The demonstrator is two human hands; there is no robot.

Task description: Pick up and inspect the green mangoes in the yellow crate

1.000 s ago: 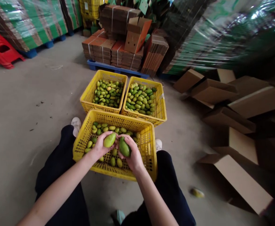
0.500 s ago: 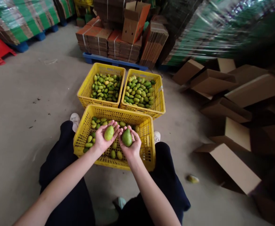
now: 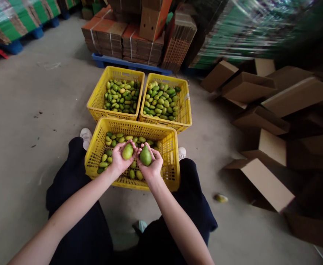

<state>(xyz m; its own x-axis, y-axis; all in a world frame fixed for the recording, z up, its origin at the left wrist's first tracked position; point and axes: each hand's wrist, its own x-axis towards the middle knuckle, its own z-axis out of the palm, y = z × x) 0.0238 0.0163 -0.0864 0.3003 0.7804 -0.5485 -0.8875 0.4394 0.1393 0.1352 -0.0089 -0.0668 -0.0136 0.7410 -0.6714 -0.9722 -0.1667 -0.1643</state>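
My left hand [image 3: 119, 159] is palm up with its fingers curled under a yellow-green mango [image 3: 127, 151]. Beside it, my right hand [image 3: 153, 166] cradles a darker green mango [image 3: 145, 155] whose narrow end points away from me. Both hands are over the near yellow crate [image 3: 175, 162], with their fingertips almost meeting. Inside that crate lie several loose mangoes [image 3: 104, 165], mostly along its far and left sides. My hands and forearms hide part of its contents.
Two fuller yellow crates, left [image 3: 95, 97] and right [image 3: 187, 106], stand just beyond. Open cardboard boxes [image 3: 269, 184] lie heaped at right. One mango [image 3: 220, 198] rests on the floor. Flattened cartons [image 3: 103, 35] sit on a blue pallet [image 3: 97, 59] at the back.
The whole view has shifted, so the crates and boxes appear slightly higher and further left. Both hands have drawn slightly closer together, each with the same mango.
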